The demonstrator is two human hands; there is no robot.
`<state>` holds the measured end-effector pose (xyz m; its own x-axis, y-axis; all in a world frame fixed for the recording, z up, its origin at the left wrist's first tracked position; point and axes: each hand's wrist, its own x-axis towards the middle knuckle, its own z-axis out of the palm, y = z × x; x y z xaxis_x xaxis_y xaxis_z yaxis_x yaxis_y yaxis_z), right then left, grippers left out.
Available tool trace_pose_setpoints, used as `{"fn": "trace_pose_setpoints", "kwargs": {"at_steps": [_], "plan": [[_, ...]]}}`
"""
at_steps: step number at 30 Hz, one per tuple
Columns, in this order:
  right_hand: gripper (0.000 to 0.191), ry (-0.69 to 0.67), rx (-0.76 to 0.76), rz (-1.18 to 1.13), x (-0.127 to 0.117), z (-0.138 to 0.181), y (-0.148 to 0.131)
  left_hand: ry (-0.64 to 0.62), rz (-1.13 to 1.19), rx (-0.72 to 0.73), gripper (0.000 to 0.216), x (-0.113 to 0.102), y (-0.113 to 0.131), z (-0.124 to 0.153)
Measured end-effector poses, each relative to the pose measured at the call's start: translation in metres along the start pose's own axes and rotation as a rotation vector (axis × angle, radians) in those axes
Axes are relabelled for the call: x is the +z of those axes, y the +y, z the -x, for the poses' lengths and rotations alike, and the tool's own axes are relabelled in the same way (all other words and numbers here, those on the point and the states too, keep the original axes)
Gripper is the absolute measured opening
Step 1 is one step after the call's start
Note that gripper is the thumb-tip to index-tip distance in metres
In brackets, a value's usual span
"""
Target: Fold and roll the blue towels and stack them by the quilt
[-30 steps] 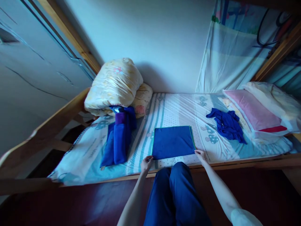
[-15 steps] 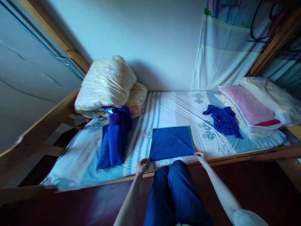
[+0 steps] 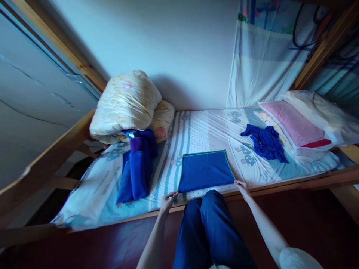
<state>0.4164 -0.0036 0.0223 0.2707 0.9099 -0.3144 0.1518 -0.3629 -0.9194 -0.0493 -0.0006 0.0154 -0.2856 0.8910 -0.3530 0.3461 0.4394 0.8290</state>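
Observation:
A folded blue cloth (image 3: 205, 171) with a green edge lies flat on the striped bed sheet (image 3: 202, 130) near the front rail. My left hand (image 3: 167, 200) pinches its near left corner. My right hand (image 3: 242, 188) pinches its near right corner. My knees in blue trousers (image 3: 207, 220) sit between my arms, just below the cloth.
Folded blue and purple cloths (image 3: 137, 166) lie left, below a bundled yellow quilt (image 3: 126, 104). A crumpled blue garment (image 3: 265, 142) lies right, beside a pink pillow (image 3: 294, 125). A wooden bed rail (image 3: 280, 185) runs along the front; a wooden footboard (image 3: 47, 157) stands at left.
Both hands stay at the cloth's near corners. The view has shifted slightly; the cloth's near edge looks a little wider than before.

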Motion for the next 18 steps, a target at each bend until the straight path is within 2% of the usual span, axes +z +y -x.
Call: {"fn": "trace_pose_setpoints", "kwargs": {"at_steps": [4, 8, 11, 15, 18], "plan": [[0.032, -0.041, 0.007, 0.033, -0.003, 0.003, 0.001, -0.088, -0.045, -0.038, 0.068, -0.002, -0.006, -0.001], [0.023, -0.103, 0.031, 0.099, -0.005, -0.010, -0.009, -0.170, 0.011, -0.010, 0.077, -0.002, -0.004, -0.016], [0.026, -0.186, 0.093, 0.105, -0.008, -0.025, -0.020, -0.212, 0.020, -0.018, 0.078, -0.002, 0.005, -0.034], [0.034, -0.339, 0.194, 0.093, -0.007, -0.051, -0.034, -0.257, 0.060, -0.111, 0.086, 0.001, 0.018, -0.059], [0.039, -0.366, 0.209, 0.055, 0.001, -0.075, -0.040, -0.289, 0.138, -0.145, 0.088, 0.004, 0.026, -0.076]]}}
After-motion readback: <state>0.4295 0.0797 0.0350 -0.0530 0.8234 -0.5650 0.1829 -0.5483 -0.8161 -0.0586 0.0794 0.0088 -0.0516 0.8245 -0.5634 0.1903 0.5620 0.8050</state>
